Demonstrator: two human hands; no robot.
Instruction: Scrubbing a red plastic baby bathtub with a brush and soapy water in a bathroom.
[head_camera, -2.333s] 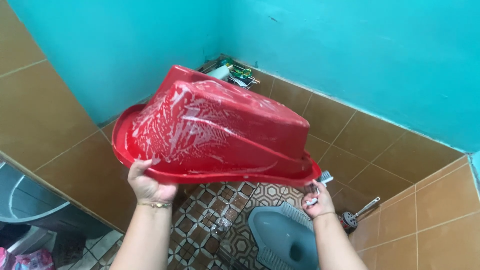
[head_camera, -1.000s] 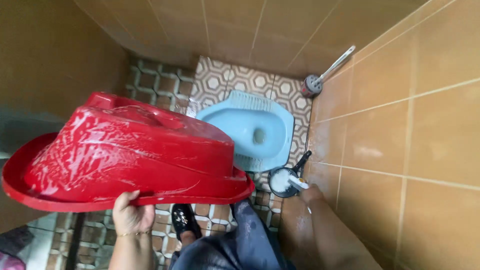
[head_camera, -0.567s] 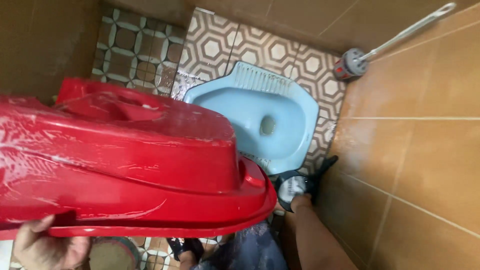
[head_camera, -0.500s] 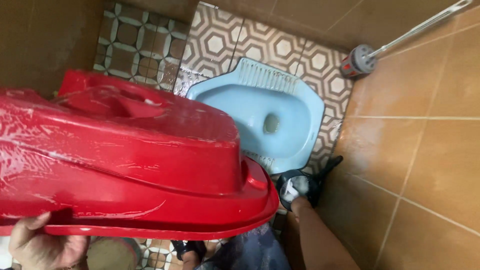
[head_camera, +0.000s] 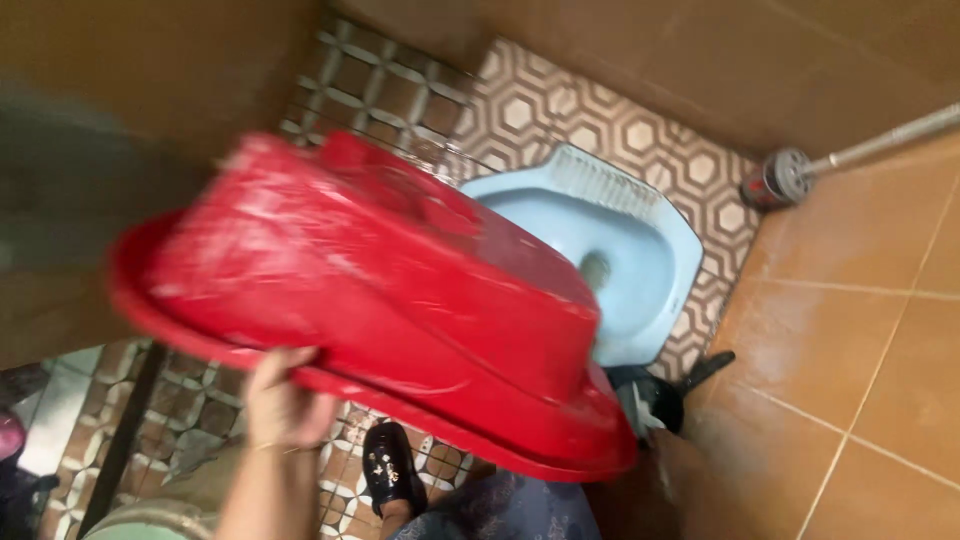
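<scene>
A large red plastic tub (head_camera: 380, 300) is held upside down and tilted, its low end to the right, blurred by motion. My left hand (head_camera: 285, 400) grips its near rim from below. My right hand (head_camera: 672, 462) is mostly hidden behind the tub's low end, next to a small black and white object (head_camera: 655, 402); what it holds I cannot tell. Behind the tub lies a light blue squat toilet (head_camera: 625, 250) set in the floor.
Patterned floor tiles (head_camera: 560, 110) run between brown tiled walls (head_camera: 860, 330) that close in tightly on the right. A long-handled brush (head_camera: 785, 178) leans in the far corner. My black shoe (head_camera: 388, 465) stands below the tub. A greyish container rim (head_camera: 140, 520) shows at bottom left.
The view has dropped from the teal wall to the floor. The tub has swung so that its right end tilts down beside the toilet, and my left hand has shifted right along the rim.
</scene>
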